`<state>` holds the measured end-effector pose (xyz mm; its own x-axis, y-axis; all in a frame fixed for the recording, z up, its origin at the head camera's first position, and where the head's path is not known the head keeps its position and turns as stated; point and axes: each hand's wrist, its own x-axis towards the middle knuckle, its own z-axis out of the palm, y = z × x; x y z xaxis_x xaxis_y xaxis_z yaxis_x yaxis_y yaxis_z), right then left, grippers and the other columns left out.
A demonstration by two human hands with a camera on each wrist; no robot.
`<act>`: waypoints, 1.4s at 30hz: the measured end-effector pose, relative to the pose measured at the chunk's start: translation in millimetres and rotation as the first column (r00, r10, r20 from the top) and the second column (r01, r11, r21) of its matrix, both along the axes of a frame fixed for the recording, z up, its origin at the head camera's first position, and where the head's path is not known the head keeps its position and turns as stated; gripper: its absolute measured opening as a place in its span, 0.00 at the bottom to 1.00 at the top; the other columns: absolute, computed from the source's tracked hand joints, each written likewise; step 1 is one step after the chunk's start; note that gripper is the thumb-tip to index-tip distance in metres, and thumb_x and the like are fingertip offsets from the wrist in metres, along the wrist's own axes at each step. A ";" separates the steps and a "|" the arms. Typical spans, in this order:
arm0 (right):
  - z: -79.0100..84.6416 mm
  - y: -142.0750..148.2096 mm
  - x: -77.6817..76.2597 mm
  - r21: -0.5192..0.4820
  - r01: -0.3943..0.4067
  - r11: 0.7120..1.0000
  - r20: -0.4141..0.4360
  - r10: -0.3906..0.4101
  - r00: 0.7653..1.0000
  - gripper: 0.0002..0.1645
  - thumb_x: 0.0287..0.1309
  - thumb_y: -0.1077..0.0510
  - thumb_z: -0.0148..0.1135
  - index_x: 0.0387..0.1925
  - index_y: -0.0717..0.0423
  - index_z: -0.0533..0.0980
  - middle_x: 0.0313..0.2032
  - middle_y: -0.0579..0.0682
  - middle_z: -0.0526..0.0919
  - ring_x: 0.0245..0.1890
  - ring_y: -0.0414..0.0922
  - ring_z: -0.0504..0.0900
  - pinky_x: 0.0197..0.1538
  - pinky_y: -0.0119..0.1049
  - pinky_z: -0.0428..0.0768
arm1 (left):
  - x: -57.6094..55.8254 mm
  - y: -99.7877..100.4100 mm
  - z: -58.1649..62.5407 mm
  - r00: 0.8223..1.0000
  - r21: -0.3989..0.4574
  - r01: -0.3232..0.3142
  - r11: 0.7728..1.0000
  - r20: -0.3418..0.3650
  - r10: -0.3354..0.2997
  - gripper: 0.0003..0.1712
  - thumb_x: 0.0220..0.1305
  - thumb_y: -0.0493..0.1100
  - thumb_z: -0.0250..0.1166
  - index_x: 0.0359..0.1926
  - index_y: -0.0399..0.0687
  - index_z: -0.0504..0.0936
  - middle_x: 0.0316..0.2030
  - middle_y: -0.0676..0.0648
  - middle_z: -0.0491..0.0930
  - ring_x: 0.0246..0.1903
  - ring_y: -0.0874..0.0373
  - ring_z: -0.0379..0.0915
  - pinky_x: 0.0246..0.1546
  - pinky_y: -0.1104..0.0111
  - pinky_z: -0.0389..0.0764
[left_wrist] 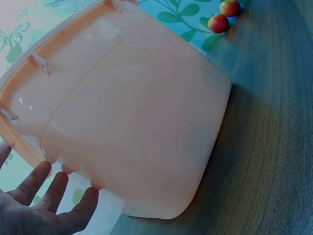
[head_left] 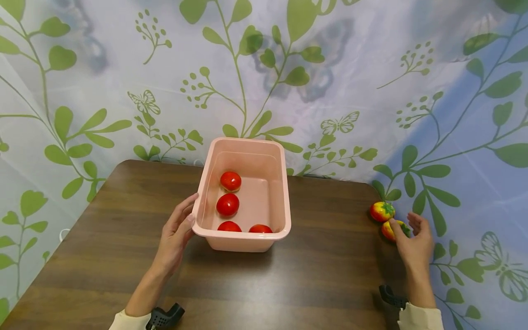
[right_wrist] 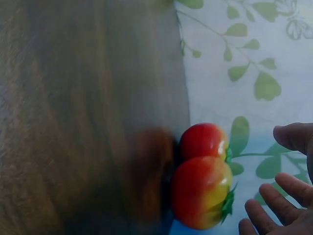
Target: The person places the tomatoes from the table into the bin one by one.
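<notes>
Brown wooden table (head_left: 330,266), with one pink bin (head_left: 239,245) toward its far edge. The left hand (head_left: 175,233) rests spread, straight fingers against the bin's left wall. The right hand (head_left: 416,245), thumb and fingers parted, holding nothing, seems mid-reach at the right edge for two red-and-yellow fruits (head_left: 380,211); picking calls for a pinch. Four tomatoes (head_left: 228,205) show inside the bin.

I see a pink bin (head_left: 256,201) of red tomatoes (head_left: 228,205), a brown wood-grained desk (head_left: 330,256); at the bin's three o'clock, red-and-yellow fruits (head_left: 377,212) with green tops (head_left: 387,208); at twelve, whitish cloth (head_left: 266,13) patterned with green leaves.
</notes>
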<state>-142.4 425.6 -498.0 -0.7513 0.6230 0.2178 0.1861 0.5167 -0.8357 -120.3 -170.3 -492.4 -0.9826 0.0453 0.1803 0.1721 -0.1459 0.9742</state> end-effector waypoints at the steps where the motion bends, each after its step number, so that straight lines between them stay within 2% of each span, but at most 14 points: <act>1: -1.8 1.8 0.0 0.005 0.000 1.000 0.017 0.000 1.000 0.39 0.66 0.46 0.74 0.73 0.55 0.73 0.68 0.56 0.80 0.70 0.49 0.77 0.72 0.30 0.69 | 0.0 -0.1 0.0 1.000 -0.001 0.000 1.000 0.001 0.000 0.29 0.86 0.40 0.49 0.83 0.50 0.63 0.74 0.45 0.71 0.71 0.49 0.74 0.61 0.70 0.85; 5: -11.5 8.8 -0.2 0.043 -0.026 0.999 0.081 0.023 0.996 0.43 0.66 0.47 0.72 0.75 0.60 0.69 0.72 0.65 0.76 0.74 0.61 0.72 0.78 0.45 0.67 | 0.1 -0.1 -0.3 1.000 0.002 -0.001 1.000 -0.001 0.001 0.29 0.86 0.40 0.49 0.83 0.49 0.63 0.73 0.45 0.72 0.70 0.50 0.74 0.61 0.70 0.85; 7: -17.2 11.7 -0.9 0.069 -0.039 0.997 0.096 0.032 0.995 0.45 0.65 0.48 0.72 0.76 0.63 0.68 0.71 0.69 0.74 0.73 0.64 0.71 0.77 0.52 0.66 | 0.1 0.0 -0.5 1.000 0.005 -0.001 1.000 -0.002 0.001 0.29 0.86 0.39 0.49 0.83 0.48 0.63 0.73 0.45 0.72 0.70 0.51 0.74 0.61 0.70 0.85; 9: -21.9 13.4 -1.7 0.085 -0.047 0.995 0.101 0.039 0.994 0.45 0.65 0.50 0.72 0.75 0.66 0.67 0.70 0.71 0.73 0.72 0.66 0.69 0.75 0.55 0.65 | 0.0 0.0 -0.7 1.000 0.007 0.000 1.000 -0.006 0.000 0.29 0.86 0.39 0.49 0.83 0.48 0.63 0.73 0.45 0.72 0.70 0.51 0.74 0.61 0.70 0.85; 12: -27.3 14.6 -2.9 0.083 -0.054 0.995 0.108 0.045 0.993 0.45 0.64 0.52 0.72 0.74 0.70 0.66 0.69 0.73 0.73 0.70 0.66 0.70 0.70 0.45 0.67 | -0.4 -0.2 -0.6 1.000 0.006 -0.001 1.000 -0.008 0.001 0.29 0.86 0.39 0.49 0.83 0.49 0.63 0.74 0.45 0.72 0.71 0.49 0.73 0.61 0.70 0.85; 16: -34.0 16.2 -3.8 0.087 -0.060 0.994 0.133 0.048 0.990 0.44 0.62 0.54 0.74 0.71 0.72 0.67 0.66 0.73 0.75 0.64 0.64 0.73 0.57 0.32 0.66 | 0.0 -0.3 -0.4 1.000 0.006 -0.003 1.000 -0.009 0.003 0.29 0.86 0.39 0.48 0.83 0.49 0.63 0.74 0.45 0.72 0.71 0.49 0.73 0.61 0.70 0.85; 19: -38.4 17.2 -4.0 0.090 -0.055 0.994 0.151 0.041 0.988 0.46 0.60 0.53 0.76 0.71 0.72 0.68 0.65 0.72 0.74 0.61 0.62 0.73 0.53 0.31 0.64 | 0.0 -0.1 -0.4 1.000 0.008 -0.001 1.000 -0.018 0.002 0.29 0.86 0.38 0.49 0.83 0.48 0.63 0.74 0.43 0.72 0.70 0.53 0.75 0.61 0.69 0.85; 25: -42.5 17.6 -4.1 0.063 -0.030 0.998 0.157 0.020 0.987 0.47 0.61 0.51 0.76 0.72 0.70 0.66 0.67 0.70 0.73 0.61 0.60 0.72 0.54 0.30 0.64 | -0.7 1.1 -0.3 1.000 0.014 0.005 1.000 -0.028 -0.005 0.29 0.86 0.38 0.49 0.82 0.47 0.63 0.73 0.42 0.72 0.67 0.59 0.77 0.61 0.69 0.85; 32: -35.6 13.6 -3.0 0.092 -0.021 0.996 0.153 0.007 0.988 0.47 0.62 0.48 0.76 0.73 0.68 0.67 0.67 0.71 0.74 0.64 0.64 0.73 0.62 0.48 0.67 | -0.6 1.6 -0.8 1.000 0.010 0.001 1.000 -0.022 -0.001 0.29 0.86 0.39 0.49 0.82 0.48 0.63 0.73 0.43 0.73 0.67 0.59 0.77 0.60 0.69 0.85; 34: -31.0 11.1 -3.2 0.092 -0.007 0.996 0.150 -0.006 0.989 0.47 0.62 0.46 0.75 0.73 0.66 0.68 0.67 0.69 0.75 0.64 0.62 0.73 0.61 0.46 0.67 | -0.7 1.4 -1.0 1.000 0.010 0.004 1.000 -0.022 -0.004 0.29 0.86 0.40 0.49 0.83 0.48 0.63 0.73 0.43 0.73 0.68 0.57 0.77 0.61 0.69 0.85; 39: -11.9 0.0 -4.3 0.069 0.024 0.997 0.112 -0.032 0.993 0.47 0.62 0.43 0.75 0.75 0.58 0.69 0.68 0.61 0.76 0.59 0.53 0.74 0.52 0.29 0.66 | -0.7 2.0 -0.1 1.000 0.016 -0.005 1.000 -0.018 0.006 0.29 0.86 0.39 0.49 0.82 0.48 0.63 0.73 0.41 0.72 0.67 0.58 0.77 0.60 0.69 0.85; 42: 3.9 -7.4 -5.8 0.034 0.041 0.999 0.094 -0.044 0.995 0.47 0.61 0.42 0.76 0.76 0.52 0.69 0.69 0.56 0.75 0.52 0.41 0.75 0.47 0.23 0.67 | -0.8 2.5 0.4 1.000 0.018 -0.007 1.000 -0.020 0.007 0.29 0.86 0.39 0.49 0.82 0.47 0.63 0.73 0.40 0.72 0.67 0.59 0.77 0.60 0.70 0.85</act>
<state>-148.2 418.1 -494.1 -0.7425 0.6487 0.1672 0.2858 0.5325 -0.7967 -121.1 -167.8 -492.0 -0.9790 0.0351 0.2008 0.1927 -0.1620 0.9678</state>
